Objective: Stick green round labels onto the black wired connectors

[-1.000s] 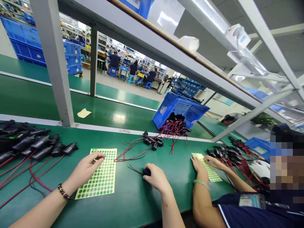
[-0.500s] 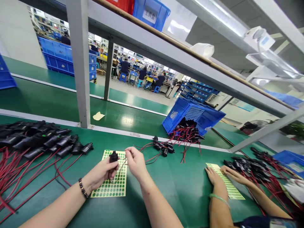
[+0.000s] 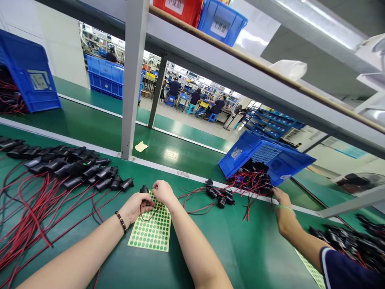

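From where I stand, the person's left hand (image 3: pixel 137 206) grasps a small black part (image 3: pixel 144 188) upright above the upper left of a sheet of green dots (image 3: pixel 152 233) on the green bench (image 3: pixel 216 249), its thin dark lead looping down over the sheet. Just beside it, the right hand (image 3: pixel 163 192) is bent over the sheet's top edge with fingers curled, though I can't tell whether they pinch anything. Black parts with red wires (image 3: pixel 39 212) are heaped to the left, and over to the right a co-worker's arm (image 3: pixel 300 237) stretches toward a tipped blue bin (image 3: pixel 237 154).
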The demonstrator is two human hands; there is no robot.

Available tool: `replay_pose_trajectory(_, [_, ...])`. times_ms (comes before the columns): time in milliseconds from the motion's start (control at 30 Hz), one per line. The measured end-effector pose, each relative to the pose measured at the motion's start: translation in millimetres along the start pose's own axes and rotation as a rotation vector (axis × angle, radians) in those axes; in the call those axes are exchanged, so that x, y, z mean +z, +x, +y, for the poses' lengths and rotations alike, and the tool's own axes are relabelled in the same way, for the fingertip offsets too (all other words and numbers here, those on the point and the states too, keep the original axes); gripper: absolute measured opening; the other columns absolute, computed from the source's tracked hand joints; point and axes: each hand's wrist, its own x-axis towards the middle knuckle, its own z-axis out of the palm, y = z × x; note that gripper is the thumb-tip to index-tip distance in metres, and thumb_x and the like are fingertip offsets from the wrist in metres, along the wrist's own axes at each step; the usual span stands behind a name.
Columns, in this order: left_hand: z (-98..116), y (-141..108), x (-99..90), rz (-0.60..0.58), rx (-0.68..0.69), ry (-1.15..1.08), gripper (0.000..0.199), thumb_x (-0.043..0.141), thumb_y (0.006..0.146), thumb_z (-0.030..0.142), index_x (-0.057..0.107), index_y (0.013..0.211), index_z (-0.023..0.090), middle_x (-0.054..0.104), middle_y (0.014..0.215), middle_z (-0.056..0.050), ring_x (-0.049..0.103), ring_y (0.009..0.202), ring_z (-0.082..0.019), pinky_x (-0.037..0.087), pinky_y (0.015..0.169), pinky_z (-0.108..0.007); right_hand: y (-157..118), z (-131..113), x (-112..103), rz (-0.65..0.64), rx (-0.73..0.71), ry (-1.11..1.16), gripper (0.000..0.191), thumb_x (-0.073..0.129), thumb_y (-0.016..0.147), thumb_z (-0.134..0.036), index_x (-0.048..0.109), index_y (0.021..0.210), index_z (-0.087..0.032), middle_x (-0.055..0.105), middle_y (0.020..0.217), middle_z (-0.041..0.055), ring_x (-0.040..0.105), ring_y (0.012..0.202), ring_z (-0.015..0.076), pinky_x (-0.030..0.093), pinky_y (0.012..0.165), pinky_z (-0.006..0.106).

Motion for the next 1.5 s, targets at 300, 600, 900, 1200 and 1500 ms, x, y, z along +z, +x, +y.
replay_pose_trajectory(300, [-2.6,1.9,3.8,0.015,0.075,0.028,0.016,0.054,0.052,0.003,0.049,0.064,0.013,0.055,0.056,0.002,0.057,0.054,-0.011,0.051,0.059,-0.025,-8.8,2.3,1.8,0.049,-0.003,0.148,0.011,0.051,0.065,-0.013,0.06,0.061,-0.018,0.059,0.064,0.0002,0.052,0.059,0.0111,0.036,0.055,0.021])
replay_pose_trajectory(600, [-8.2,-2.6,4.9,-0.016,0.142,0.066,0.017,0.053,0.05,0.0,0.051,0.062,0.012,0.057,0.056,0.002,0.056,0.055,-0.01,0.047,0.056,-0.019,-56.4,22.7,-24.7,0.212,-0.013,0.312,0.016,0.045,0.075,-0.024,0.059,0.071,-0.016,0.059,0.07,0.0008,0.053,0.061,0.011,0.041,0.056,0.021])
replay_pose_trajectory(900, [-0.5,4.1,-5.7,-0.026,0.013,-0.037,0.009,0.045,0.056,0.003,0.051,0.057,0.011,0.058,0.053,-0.004,0.06,0.055,-0.013,0.052,0.064,-0.027,-20.9,13.9,8.3,0.185,0.006,0.177,0.018,0.051,0.069,-0.013,0.065,0.078,-0.021,0.059,0.076,0.002,0.053,0.07,0.0131,0.038,0.065,0.023])
replay_pose_trajectory(1200, [0.4,6.7,-4.2,-0.046,0.018,-0.045,0.012,0.043,0.054,0.002,0.051,0.058,0.011,0.058,0.057,-0.003,0.059,0.056,-0.013,0.051,0.065,-0.03,-8.4,4.1,18.8,0.153,0.003,0.186,0.01,0.052,0.064,-0.011,0.058,0.06,-0.019,0.052,0.065,0.0,0.048,0.06,0.0115,0.034,0.056,0.022])
replay_pose_trajectory(1500, [-8.9,-7.9,11.5,-0.03,0.347,0.393,0.019,0.062,0.056,0.012,0.052,0.072,0.015,0.053,0.064,0.003,0.048,0.057,-0.01,0.039,0.057,-0.022,-60.2,12.3,-29.2,0.207,-0.006,0.634,0.009,0.05,0.072,-0.021,0.053,0.064,-0.017,0.053,0.074,0.0006,0.052,0.066,0.0109,0.042,0.062,0.022])
